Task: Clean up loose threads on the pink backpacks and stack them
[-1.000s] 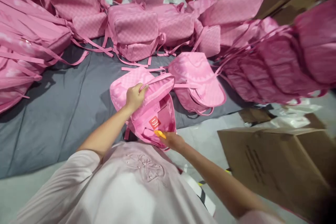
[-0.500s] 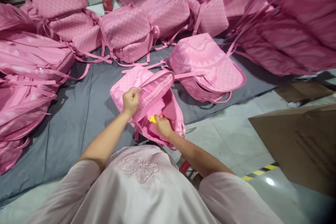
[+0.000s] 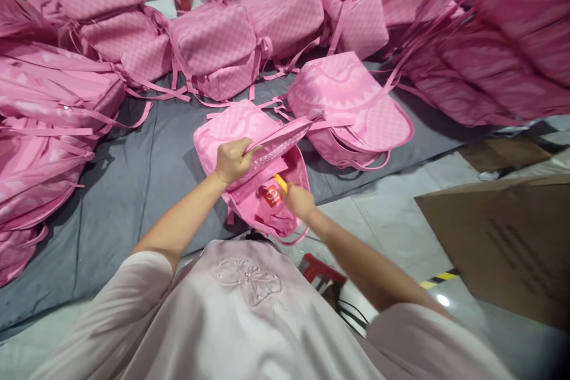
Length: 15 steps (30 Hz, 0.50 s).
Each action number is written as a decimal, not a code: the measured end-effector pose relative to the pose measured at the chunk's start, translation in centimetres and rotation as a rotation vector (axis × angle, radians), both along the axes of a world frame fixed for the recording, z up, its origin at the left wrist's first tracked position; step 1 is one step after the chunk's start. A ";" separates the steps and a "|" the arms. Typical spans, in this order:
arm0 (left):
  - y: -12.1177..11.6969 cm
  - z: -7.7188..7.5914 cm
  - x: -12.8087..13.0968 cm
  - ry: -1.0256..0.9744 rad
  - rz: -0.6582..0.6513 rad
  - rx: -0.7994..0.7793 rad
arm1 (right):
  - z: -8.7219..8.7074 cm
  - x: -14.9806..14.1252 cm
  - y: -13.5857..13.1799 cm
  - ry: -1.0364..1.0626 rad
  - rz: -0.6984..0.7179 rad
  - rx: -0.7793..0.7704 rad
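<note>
A pink backpack [image 3: 209, 136] lies unzipped on the grey cloth in front of me, its flap raised. My left hand [image 3: 234, 160] is closed round the edge of that flap and holds it up. Over the opening, my right hand [image 3: 299, 200] is closed on a small yellow tool [image 3: 281, 183], whose exact kind I cannot make out. Inside the bag, a red label [image 3: 271, 195] with pale lettering shows on the lining close to the tool. Just beyond, a second pink backpack [image 3: 345, 92] rests with its top partly open, touched by neither hand.
Piled pink backpacks [image 3: 214, 41] line the far side, with more heaped at left and right. Grey cloth [image 3: 129, 190] covers the work surface. A cardboard box [image 3: 499, 243] stands on the tiled floor at right, and a red stool [image 3: 323, 270] is beside me.
My right hand has drawn up and to the right with the yellow tool, uncovering the red label. My left hand has shifted slightly right with the flap.
</note>
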<state>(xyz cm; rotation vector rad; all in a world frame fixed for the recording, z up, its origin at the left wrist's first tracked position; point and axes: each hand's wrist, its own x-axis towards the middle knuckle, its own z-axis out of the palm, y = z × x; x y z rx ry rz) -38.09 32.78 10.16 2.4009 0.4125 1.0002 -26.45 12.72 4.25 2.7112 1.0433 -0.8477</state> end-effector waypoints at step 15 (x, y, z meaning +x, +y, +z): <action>-0.2 -0.4 0.7 -0.006 0.003 0.025 | 7.2 7.1 -2.9 0.402 -0.025 -0.264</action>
